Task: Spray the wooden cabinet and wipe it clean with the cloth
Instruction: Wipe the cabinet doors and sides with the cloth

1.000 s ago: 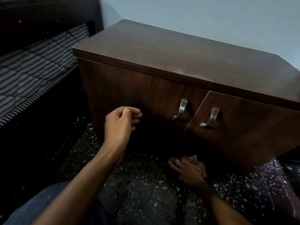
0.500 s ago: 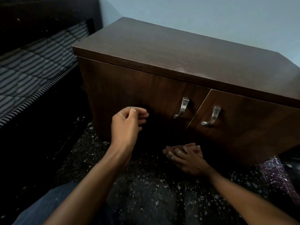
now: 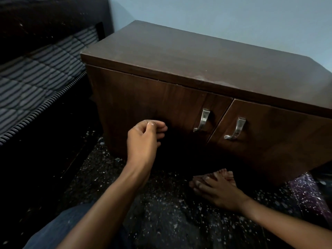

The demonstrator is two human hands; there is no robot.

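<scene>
At 5 o'clock on floor (image 3: 161,221), by cabinet (image 3: 197,65) base, R hand (image 3: 217,189) lies over reddish cloth (image 3: 228,174); grip unclear. L hand (image 3: 143,139), 10 o'clock of it: fingers curled, nothing held, just off L door (image 3: 143,101).

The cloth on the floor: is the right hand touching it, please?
Touching: the head view shows the right hand resting its fingers directly on the cloth.

Dark-brown, wood-grained cabinet (image 3: 197,69) w/ silver handles (image 3: 202,121); wall (image 3: 215,15) pale blue; mattress (image 3: 36,78) grey & black stripes; floor (image 3: 170,221) black, flecked w/ white; trouser leg (image 3: 59,229) blue.
</scene>
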